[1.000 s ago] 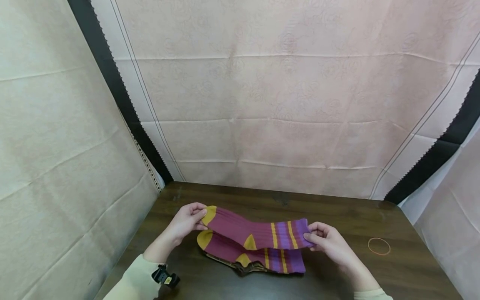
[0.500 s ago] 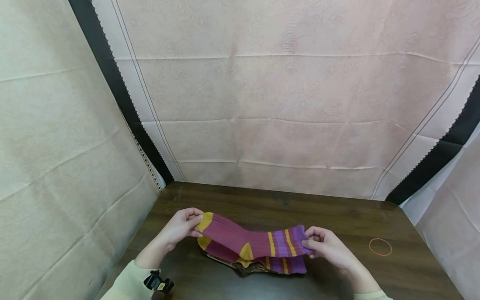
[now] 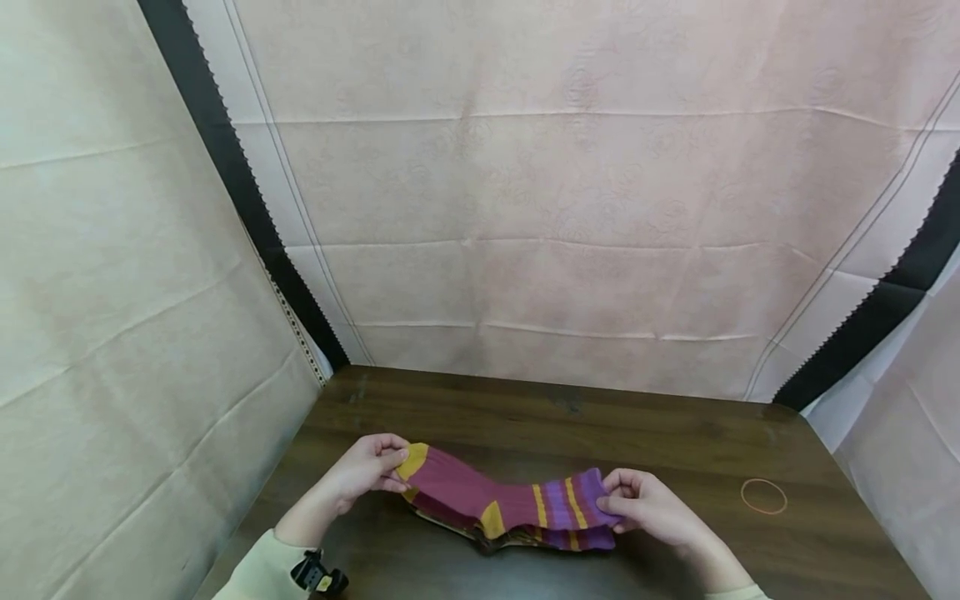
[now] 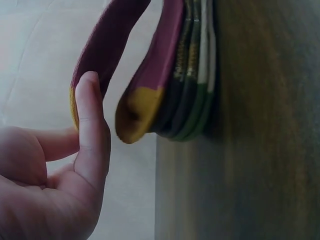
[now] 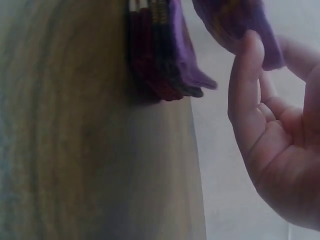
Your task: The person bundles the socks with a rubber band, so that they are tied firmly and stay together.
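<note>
A maroon sock (image 3: 468, 487) with a yellow toe and heel and a purple-striped cuff is stretched between both hands. My left hand (image 3: 365, 472) pinches its yellow toe, and my right hand (image 3: 645, 506) pinches the purple cuff. Beneath it a stack of socks lies on the table, topped by a matching maroon sock (image 4: 165, 60). In the left wrist view, dark and green-toed socks (image 4: 197, 110) show lower in that stack, and a gap separates the held sock from it. The right wrist view shows the stacked cuffs (image 5: 165, 55) below the pinched one.
A thin orange rubber band (image 3: 763, 496) lies on the brown wooden table (image 3: 750, 442) to the right of the right hand. Pale cloth hangs (image 3: 562, 250) enclose the table at the back and sides. A black device (image 3: 318, 573) is strapped to the left wrist.
Both hands have lowered the held sock toward the near side, so it now covers most of the matching sock below. The rubber band stays on the table.
</note>
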Tool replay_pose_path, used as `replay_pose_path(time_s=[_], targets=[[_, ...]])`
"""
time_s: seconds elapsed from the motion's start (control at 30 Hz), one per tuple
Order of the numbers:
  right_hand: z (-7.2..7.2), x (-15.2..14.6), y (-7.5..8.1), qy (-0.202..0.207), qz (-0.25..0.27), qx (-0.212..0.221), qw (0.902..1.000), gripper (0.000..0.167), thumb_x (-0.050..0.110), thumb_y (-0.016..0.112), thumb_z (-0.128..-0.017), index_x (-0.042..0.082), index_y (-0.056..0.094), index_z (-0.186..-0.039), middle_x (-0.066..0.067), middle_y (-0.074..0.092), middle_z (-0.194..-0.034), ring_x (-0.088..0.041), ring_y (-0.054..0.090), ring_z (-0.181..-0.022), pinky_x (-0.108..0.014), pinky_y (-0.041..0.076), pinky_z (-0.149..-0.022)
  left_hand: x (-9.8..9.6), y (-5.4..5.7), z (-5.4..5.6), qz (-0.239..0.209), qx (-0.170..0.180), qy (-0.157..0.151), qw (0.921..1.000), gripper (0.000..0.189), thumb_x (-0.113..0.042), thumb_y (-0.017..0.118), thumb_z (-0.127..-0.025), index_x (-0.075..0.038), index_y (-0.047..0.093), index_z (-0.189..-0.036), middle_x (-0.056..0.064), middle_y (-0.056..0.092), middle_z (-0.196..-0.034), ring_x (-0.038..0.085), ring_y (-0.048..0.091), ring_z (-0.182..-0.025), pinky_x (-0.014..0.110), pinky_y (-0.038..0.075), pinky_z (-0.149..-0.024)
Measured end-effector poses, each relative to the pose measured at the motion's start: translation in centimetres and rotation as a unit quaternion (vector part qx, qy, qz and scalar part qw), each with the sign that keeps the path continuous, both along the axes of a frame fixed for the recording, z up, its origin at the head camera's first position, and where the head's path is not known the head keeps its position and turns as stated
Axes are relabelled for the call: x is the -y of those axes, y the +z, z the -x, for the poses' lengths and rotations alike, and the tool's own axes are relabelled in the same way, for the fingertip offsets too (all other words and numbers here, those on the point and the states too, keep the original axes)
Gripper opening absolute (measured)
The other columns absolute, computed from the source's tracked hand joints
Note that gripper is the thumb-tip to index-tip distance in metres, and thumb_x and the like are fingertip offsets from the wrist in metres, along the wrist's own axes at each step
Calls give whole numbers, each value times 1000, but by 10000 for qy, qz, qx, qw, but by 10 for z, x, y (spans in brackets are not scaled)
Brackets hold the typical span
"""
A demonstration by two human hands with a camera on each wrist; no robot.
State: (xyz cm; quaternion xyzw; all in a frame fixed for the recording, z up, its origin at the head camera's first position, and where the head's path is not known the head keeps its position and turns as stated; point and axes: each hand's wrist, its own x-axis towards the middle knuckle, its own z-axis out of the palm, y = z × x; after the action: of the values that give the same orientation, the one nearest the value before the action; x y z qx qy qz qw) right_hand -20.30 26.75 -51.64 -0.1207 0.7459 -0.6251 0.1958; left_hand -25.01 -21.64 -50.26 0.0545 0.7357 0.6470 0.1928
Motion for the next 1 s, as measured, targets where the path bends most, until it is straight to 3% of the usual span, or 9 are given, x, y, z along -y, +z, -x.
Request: replay_pose_path(time_s=[0.17,0.37,0.73,1.0], targets=[[-1,2,-8,174,-187,253,9994,21,15,71,-104,-4,65,-111,-7,73,-85,-17,71,-76,-29,62,-67,-1,-5,-1,116,-21,141,9998,26,-10,56,-112,12,58,-127,17,68,-102,21,71,-75,36,65,-74],[-2,1,-12,124,-545,475,9973,22,19,73,-103,-2,67,-107,0,67,-79,-15,66,-73,-30,62,-67,2,-12,-1,408,-184,200,9988,25,-10,59,-111,11,61,-124,16,68,-99,21,70,-74,37,65,-72],[-7,2,-11,-183,-972,180,9949,25,15,83,-94,1,62,-97,-3,66,-73,-18,68,-68,-34,61,-61,0,-17,-1,649,-236,325,9971,21,-8,70,-104,7,64,-116,12,72,-93,21,70,-75,39,65,-73],[-6,1,-11,-425,-1381,141,9894,45,13,85,-92,-8,57,-120,-8,67,-85,-22,68,-76,-42,62,-65,-3,-21,2,881,-430,569,9936,17,-5,76,-99,4,65,-108,14,68,-91,21,70,-73,40,65,-70]])
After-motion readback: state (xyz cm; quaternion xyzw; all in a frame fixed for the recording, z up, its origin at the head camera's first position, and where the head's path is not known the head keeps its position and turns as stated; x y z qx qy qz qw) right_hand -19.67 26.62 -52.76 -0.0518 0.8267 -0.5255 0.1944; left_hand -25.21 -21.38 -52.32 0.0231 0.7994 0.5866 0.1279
